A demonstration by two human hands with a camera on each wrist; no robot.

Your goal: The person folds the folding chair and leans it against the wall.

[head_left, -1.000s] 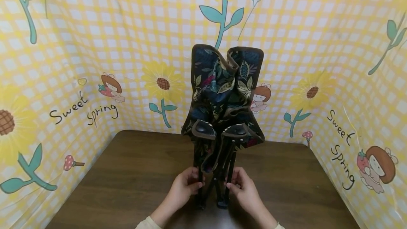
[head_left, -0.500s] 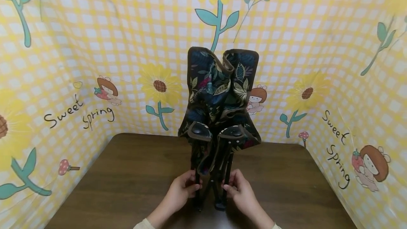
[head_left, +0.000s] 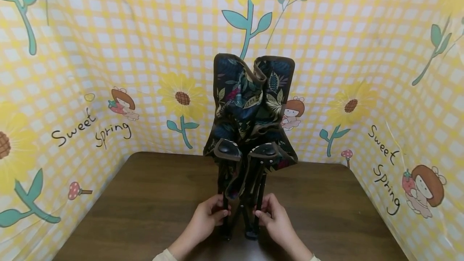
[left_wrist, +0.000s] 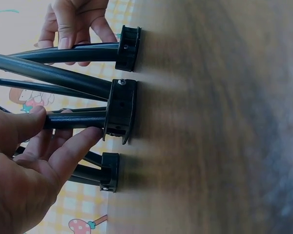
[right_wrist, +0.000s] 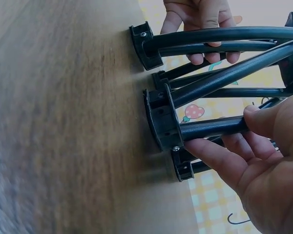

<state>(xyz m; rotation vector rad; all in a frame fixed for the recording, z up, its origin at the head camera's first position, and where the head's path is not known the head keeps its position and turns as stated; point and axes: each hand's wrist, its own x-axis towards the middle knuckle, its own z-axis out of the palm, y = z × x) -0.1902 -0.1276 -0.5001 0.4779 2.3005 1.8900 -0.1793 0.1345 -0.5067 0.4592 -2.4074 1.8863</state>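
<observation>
A small folding camp chair stands partly folded on the table, its dark fabric printed with leaves and flowers. Its black tube legs end in plastic feet that rest on the wood. With thumb and fingers, my left hand grips a front leg tube on the left, low down near the foot. Opposite it, my right hand holds the right front tube at about the same height. In both wrist views the tubes cross between the hands. The fabric hangs creased, and most of the rear legs is hidden in the head view.
The brown wooden table extends to both sides of the chair. A yellow checked cloth with sunflowers and cartoon figures hangs as walls behind and at both sides, close behind the chair's back.
The head view has shifted slightly, so the whole scene sits a little further left and lower. Both hands keep their grip, and the chair's shape looks the same.
</observation>
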